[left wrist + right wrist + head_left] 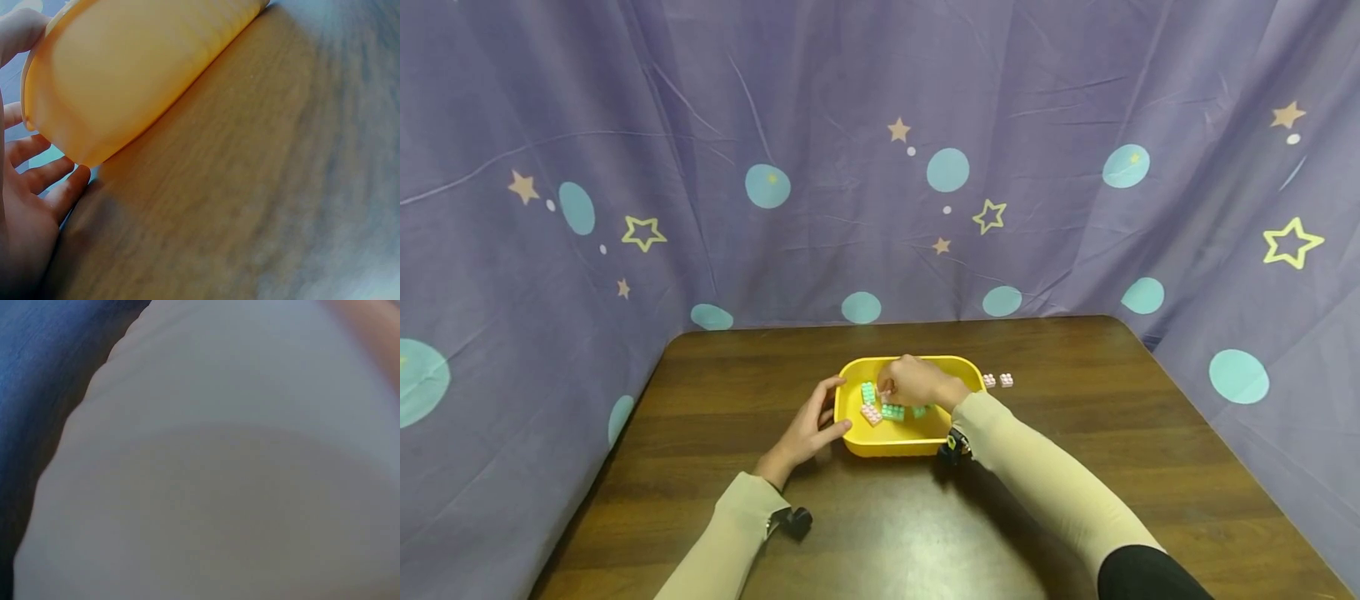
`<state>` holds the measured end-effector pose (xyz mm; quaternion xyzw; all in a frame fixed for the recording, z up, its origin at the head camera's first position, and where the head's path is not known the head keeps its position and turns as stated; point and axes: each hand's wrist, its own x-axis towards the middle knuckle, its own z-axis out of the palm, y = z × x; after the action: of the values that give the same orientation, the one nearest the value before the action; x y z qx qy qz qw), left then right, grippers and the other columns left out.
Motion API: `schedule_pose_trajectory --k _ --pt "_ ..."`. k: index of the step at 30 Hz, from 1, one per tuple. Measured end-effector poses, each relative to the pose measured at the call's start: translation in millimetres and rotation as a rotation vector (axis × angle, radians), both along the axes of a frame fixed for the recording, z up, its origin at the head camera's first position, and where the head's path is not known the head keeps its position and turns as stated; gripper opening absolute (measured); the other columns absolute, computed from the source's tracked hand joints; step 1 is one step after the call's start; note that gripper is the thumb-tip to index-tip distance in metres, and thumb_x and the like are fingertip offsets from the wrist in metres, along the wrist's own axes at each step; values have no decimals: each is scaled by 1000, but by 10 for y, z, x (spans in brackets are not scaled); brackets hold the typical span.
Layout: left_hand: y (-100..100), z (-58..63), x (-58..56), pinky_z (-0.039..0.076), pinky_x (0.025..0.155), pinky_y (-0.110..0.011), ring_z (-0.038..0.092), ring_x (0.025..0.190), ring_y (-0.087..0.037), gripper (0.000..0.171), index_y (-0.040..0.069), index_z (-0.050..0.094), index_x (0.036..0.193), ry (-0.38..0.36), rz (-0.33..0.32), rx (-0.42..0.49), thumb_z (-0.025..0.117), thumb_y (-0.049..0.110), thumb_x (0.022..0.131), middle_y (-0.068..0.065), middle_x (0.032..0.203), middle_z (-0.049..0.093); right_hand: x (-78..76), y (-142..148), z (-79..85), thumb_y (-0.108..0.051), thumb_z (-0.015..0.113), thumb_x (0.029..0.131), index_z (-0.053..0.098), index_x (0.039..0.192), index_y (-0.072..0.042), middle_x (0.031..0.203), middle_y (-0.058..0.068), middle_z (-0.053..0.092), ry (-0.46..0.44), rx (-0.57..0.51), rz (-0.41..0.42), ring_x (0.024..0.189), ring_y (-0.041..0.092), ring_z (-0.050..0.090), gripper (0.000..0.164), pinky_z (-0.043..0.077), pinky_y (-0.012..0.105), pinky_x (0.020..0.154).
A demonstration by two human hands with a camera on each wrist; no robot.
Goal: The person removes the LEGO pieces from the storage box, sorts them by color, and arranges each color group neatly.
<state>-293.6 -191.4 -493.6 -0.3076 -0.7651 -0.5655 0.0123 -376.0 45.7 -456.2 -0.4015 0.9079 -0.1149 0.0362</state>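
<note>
A yellow plastic tray (pixel 897 448) stands on the wooden table. Inside lie a green toy brick (pixel 868 393), a pink toy brick (pixel 871 415) and further green bricks (pixel 892 412). My right hand (pixel 916 382) reaches into the tray over its far side, fingers curled down at a pink brick (pixel 884 398) that they partly hide and seem to pinch. At the tray's left end is my left hand (pixel 808 425), thumb and fingers spread about the corner. The left wrist view shows its fingertips (pixel 78 178) against the tray's outer wall (pixel 125 81).
Two pink bricks (pixel 997 380) lie on the table (pixel 760 375) just right of the tray. A purple curtain (pixel 850 108) with stars and dots hangs behind and at both sides. A pale, blurred surface (pixel 212 487) fills most of the right wrist view.
</note>
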Motion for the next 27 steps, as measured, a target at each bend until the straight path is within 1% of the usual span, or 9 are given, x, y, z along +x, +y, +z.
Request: schedule_pose_trajectory --k 2,7,13,16,20,24,27 --pt "8 9 -3 40 101 -63 34 134 -54 67 -13 27 142 -1 2 -2 65 1 89 -36 151 22 -6 12 17 -22 73 88 74 103 -17 97 -6 73 -8 -10 -11 87 8 65 15 54 22 80" --pt "18 18 -1 40 101 -63 34 135 -53 68 -13 27 142 -2 3 -11 66 2 89 -35 151 22 -10 55 28 -16 74 85 74 105 -16 98 -5 72 -34 -57 -20 88 8 65 20 53 21 80" --pt "21 3 4 40 101 -62 35 134 -53 67 -13 27 142 -2 1 -16 65 1 89 -36 151 22 -18 119 3 -15 74 84 75 103 -17 96 -6 73 -11 -98 -23 85 7 64 19 53 20 78" --pt "23 -12 5 40 102 -61 35 135 -52 67 -13 27 142 -2 3 -18 65 1 89 -36 151 22 -3 152 13 -16 73 84 75 101 -15 94 -5 73 -8 -123 -20 85 9 65 17 53 22 77" --pt "21 -20 17 40 101 -60 35 134 -52 66 -13 27 142 1 5 -6 65 -2 88 -37 150 22 18 214 52 -12 71 84 75 103 -11 95 -1 73 0 -159 -9 86 13 67 19 53 25 78" --pt "13 -9 28 41 100 -61 36 133 -53 66 -13 27 141 9 5 -3 64 -2 88 -38 150 22 23 310 117 -10 70 82 75 104 -8 95 0 71 29 -175 -11 86 14 66 22 53 25 76" --pt "8 -4 12 40 100 -62 34 133 -54 66 -14 27 141 8 0 0 64 -3 88 -39 150 21 24 394 188 -12 69 83 74 104 -8 95 -1 70 43 -196 -23 85 14 65 22 53 25 74"
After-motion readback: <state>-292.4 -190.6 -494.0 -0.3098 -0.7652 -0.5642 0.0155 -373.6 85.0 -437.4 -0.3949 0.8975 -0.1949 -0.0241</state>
